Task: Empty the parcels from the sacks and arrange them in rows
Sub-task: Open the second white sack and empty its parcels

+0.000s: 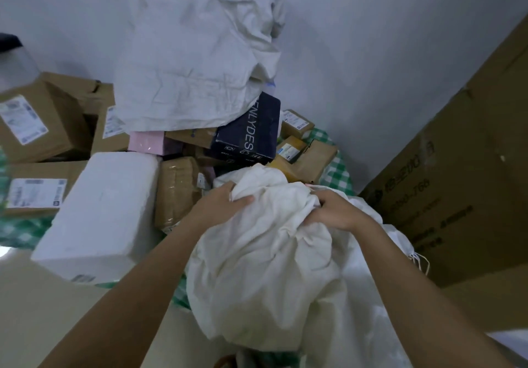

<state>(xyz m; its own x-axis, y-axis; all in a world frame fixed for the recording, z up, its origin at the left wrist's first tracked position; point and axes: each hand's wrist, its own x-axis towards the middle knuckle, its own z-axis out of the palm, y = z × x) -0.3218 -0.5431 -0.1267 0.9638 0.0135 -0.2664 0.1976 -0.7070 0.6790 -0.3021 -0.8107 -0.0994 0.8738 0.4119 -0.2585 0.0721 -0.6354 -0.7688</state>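
A bulging white sack (265,267) stands in front of me. My left hand (223,203) clutches a fold of its gathered top, and my right hand (337,210) grips the bunched cloth on the other side. Its contents are hidden. A second white sack (197,53) slumps over a heap of parcels against the wall. In that heap lie a dark blue box (251,133), a pink box (148,142), a taped brown parcel (177,193) and a big white foam box (103,213).
Brown cartons with labels (37,122) pile up at the left. Small brown parcels (303,144) sit on a green checked cloth (337,167) at the back right. A very large cardboard box (463,173) closes off the right side. Pale bare floor (43,310) lies at lower left.
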